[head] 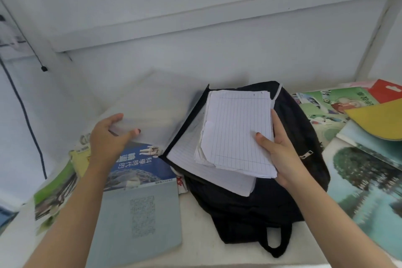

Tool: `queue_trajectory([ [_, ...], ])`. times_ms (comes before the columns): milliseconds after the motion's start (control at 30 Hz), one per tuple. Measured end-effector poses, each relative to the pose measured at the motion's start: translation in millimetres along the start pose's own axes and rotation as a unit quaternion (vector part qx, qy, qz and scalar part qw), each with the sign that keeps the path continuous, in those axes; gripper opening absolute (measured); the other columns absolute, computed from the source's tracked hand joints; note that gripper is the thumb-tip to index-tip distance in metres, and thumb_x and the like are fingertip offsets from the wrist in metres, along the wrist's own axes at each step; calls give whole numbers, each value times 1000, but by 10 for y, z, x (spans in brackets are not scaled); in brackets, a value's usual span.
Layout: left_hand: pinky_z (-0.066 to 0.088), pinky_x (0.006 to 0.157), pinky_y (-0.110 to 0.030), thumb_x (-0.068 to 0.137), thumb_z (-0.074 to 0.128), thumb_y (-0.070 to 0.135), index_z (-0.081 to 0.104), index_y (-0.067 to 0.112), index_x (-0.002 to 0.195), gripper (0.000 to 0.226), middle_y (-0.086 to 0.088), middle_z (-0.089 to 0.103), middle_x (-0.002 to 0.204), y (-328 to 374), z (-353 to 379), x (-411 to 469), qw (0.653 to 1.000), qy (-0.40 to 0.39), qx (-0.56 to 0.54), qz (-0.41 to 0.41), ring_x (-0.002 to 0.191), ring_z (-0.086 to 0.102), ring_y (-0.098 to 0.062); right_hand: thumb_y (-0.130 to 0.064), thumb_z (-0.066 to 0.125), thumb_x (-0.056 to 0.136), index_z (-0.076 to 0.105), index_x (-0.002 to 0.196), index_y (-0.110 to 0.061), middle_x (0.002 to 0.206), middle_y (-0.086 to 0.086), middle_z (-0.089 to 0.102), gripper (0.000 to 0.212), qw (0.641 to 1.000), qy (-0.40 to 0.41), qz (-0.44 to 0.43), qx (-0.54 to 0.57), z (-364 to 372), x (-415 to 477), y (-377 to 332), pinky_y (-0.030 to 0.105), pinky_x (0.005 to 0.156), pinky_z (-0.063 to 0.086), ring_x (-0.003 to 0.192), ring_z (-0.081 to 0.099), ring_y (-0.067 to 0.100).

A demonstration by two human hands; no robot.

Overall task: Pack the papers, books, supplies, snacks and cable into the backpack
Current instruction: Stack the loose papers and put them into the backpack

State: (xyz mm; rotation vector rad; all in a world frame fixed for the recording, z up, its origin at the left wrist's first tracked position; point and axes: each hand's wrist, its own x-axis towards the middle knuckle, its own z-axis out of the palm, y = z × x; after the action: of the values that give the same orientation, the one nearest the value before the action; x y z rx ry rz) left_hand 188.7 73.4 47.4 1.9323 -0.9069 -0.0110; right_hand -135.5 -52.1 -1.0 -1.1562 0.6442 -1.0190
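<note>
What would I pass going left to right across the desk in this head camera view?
Hanging dark cable → green magazine → left hand lifting a translucent sheet → lined papers → right hand holding them over the black backpack → yellow folder.

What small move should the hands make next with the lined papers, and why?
Probably the right hand should slide the stack of lined papers down into the backpack. The left hand lifts a translucent flap at the opening, and more lined sheets lie underneath, half out of the bag. The stack lies over the opening, not yet inside.
</note>
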Motion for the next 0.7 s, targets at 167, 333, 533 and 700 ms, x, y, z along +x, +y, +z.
queue_trajectory([
  [167,42,98,-40,73,76,6,55,8,127,59,-11,54,130,-248,-112,216,1000,3,5,-29,116,51,-29,-14,55,93,33,138,-44,127,-11,52,59,999,5,31,-23,250,50,106,42,87,55,113,57,17],
  [333,42,89,-38,73,75,4,56,5,126,56,-19,54,126,-477,-163,359,996,-9,60,-63,102,54,-32,-15,55,93,23,144,-44,133,-8,48,67,997,19,72,-31,416,81,203,46,90,53,114,57,21],
  [533,12,115,-45,74,74,12,55,12,126,56,-15,6,156,-518,-109,414,982,17,183,-50,141,7,-33,-13,53,94,24,142,-48,123,-13,52,66,995,35,87,-36,574,97,271,46,89,53,109,60,23],
  [700,22,109,-36,85,65,30,52,17,129,48,-3,40,144,-304,-19,318,974,-106,112,164,135,31,-22,-11,52,94,23,143,-46,122,-15,49,67,993,56,88,-49,671,102,314,48,92,51,110,57,23],
])
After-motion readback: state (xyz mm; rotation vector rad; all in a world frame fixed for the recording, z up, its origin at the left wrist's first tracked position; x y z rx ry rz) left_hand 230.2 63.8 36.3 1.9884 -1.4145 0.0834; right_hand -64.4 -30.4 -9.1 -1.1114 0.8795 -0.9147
